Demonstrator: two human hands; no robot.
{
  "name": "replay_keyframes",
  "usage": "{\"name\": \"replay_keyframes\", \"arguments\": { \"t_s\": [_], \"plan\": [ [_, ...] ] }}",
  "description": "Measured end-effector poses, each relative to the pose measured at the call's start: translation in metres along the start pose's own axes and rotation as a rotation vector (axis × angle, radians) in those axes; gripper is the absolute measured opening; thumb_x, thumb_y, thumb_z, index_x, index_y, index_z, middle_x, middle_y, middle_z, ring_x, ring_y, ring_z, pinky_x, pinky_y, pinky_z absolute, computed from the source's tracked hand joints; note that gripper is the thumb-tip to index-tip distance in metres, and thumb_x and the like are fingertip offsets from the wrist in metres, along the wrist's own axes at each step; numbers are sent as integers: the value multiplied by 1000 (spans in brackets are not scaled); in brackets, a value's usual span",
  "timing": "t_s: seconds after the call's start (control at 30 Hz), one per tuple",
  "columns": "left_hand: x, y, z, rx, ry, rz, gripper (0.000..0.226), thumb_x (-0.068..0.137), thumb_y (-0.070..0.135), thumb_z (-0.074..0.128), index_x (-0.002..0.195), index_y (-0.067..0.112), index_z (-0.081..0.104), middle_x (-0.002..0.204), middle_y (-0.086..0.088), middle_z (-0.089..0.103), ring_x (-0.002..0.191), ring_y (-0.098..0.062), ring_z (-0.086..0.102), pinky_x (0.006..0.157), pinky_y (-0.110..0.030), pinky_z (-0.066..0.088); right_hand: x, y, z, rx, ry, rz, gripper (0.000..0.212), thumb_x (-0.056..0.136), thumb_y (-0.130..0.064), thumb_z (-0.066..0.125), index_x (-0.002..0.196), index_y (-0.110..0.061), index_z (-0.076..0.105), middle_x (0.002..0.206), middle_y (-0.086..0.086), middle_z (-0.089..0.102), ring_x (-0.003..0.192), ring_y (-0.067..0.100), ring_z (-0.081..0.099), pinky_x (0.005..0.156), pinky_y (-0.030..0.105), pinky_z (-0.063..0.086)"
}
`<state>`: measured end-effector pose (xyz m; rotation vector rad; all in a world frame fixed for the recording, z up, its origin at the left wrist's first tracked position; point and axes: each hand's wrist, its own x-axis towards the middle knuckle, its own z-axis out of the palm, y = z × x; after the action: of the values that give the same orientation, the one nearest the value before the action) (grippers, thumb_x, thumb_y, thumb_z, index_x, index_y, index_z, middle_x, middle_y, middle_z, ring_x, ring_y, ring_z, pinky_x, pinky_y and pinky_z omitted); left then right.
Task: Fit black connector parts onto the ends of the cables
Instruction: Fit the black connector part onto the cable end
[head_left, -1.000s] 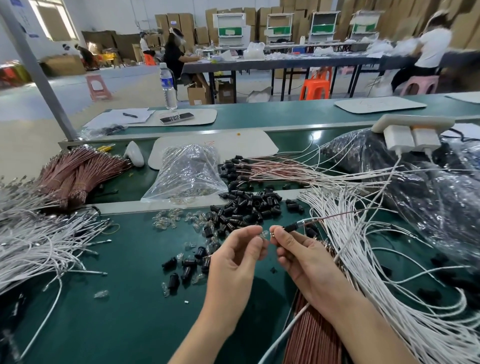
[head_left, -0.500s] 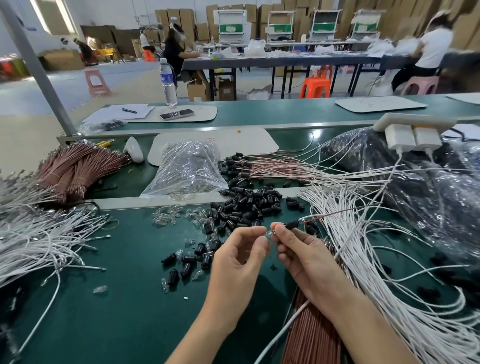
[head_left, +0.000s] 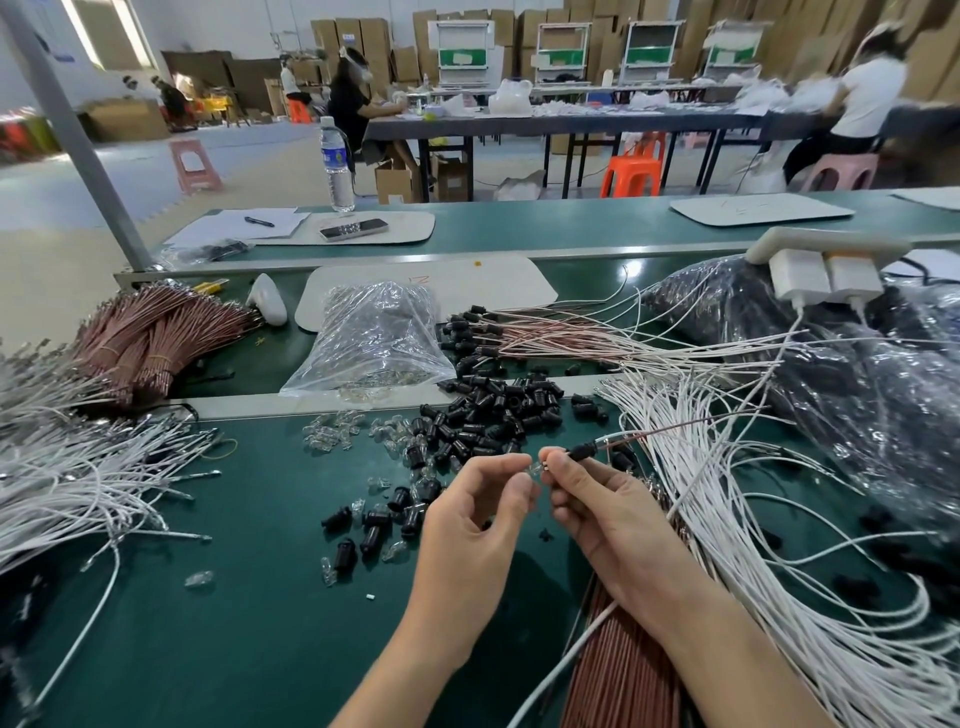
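My right hand (head_left: 602, 499) pinches a black connector (head_left: 584, 449) that sits on the end of a thin cable (head_left: 675, 428) running up and right. My left hand (head_left: 478, 509) holds a small clear bulb (head_left: 534, 469) between thumb and forefinger, its tip touching the connector's open end. A heap of loose black connectors (head_left: 483, 415) lies on the green bench just beyond my hands. More connectors and clear bulbs (head_left: 332, 436) are scattered to the left.
White cables (head_left: 753, 519) fan across the right side, and more white cables (head_left: 78, 467) lie at the left. Brown cable bundles (head_left: 150, 338) sit at the far left. A clear bag of bulbs (head_left: 374, 338) and dark plastic bags (head_left: 857, 374) lie behind.
My hands have stayed together at the same spot. The left fingers have closed a little more on the bulb against the connector.
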<state>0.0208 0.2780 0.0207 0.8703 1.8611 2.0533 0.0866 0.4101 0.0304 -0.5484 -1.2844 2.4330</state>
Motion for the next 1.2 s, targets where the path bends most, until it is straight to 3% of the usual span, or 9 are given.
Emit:
{"name": "replay_keyframes", "arguments": {
  "t_s": [0.4,0.53,0.73,0.9,1.2],
  "plan": [
    [0,-1,1,-46,13,-3,13,96,15,64,106,22,71,95,4,77,90,-11,73,80,-18,55,0,1,-1,59,4,27,18,74,-20,78,88,-10,83,76,4,74,63,6,68,57,15,55],
    [0,0,2,-47,11,5,15,92,25,64,106,24,70,97,5,76,91,-12,73,81,-19,55,1,1,-1,81,-2,33,22,72,-22,79,90,-10,83,79,5,75,63,6,68,57,15,56],
    [0,-2,0,-9,10,35,16,97,19,65,106,31,71,100,9,76,96,-12,73,83,-20,56,0,0,-1,89,-28,55,16,77,-19,76,88,-9,82,78,5,74,64,7,68,57,16,56],
    [-1,0,1,26,2,68,16,94,31,63,107,40,68,102,12,75,99,-11,72,85,-20,55,-1,-2,0,93,-23,59,15,77,-17,75,86,-8,82,78,5,73,64,7,68,57,16,56],
    [-1,-1,2,80,5,118,16,95,31,62,108,41,67,102,14,74,99,-10,71,83,-17,54,0,-1,-1,74,-7,47,17,75,-19,77,87,-9,82,77,5,73,64,7,67,57,16,56]
  ]
}}
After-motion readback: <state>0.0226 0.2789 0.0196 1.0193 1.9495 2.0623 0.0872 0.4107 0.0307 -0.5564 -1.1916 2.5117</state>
